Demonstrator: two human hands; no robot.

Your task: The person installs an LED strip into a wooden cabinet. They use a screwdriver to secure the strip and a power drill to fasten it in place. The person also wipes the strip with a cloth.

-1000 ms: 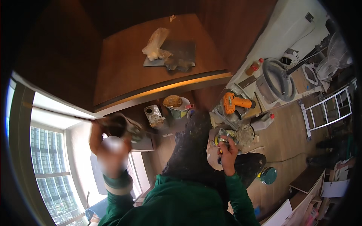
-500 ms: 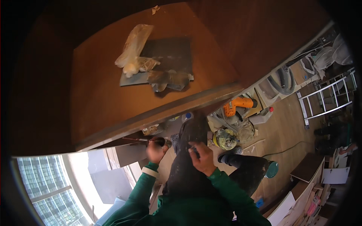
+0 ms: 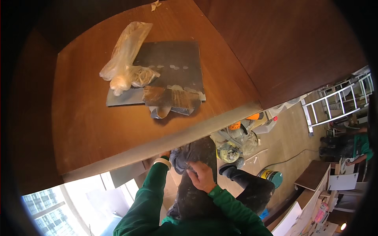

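Observation:
My left hand reaches under the front edge of the wooden shelf; only a bit near the wrist shows, below a pale band, and the fingers are hidden. My right hand hovers over my dark trouser leg, its fingers loosely bent and apart, with nothing visible in them. On the shelf lies a dark grey sheet, apparently sandpaper. Curled brown-grey pieces rest on its near edge. Beside them lies a crumpled clear plastic bag with a pale lump at its end.
Brown panels enclose the shelf. An orange power tool, plastic bags and a yellow-banded tub stand on the floor. A teal-lidded bucket, cable, ladder and boards are at right, near another person. A bright window is lower left.
My view has shifted, with the shelf now covering more. My left hand, which was visible with a thin dark stick-like tool, has gone behind the shelf edge. My right hand stays over the leg.

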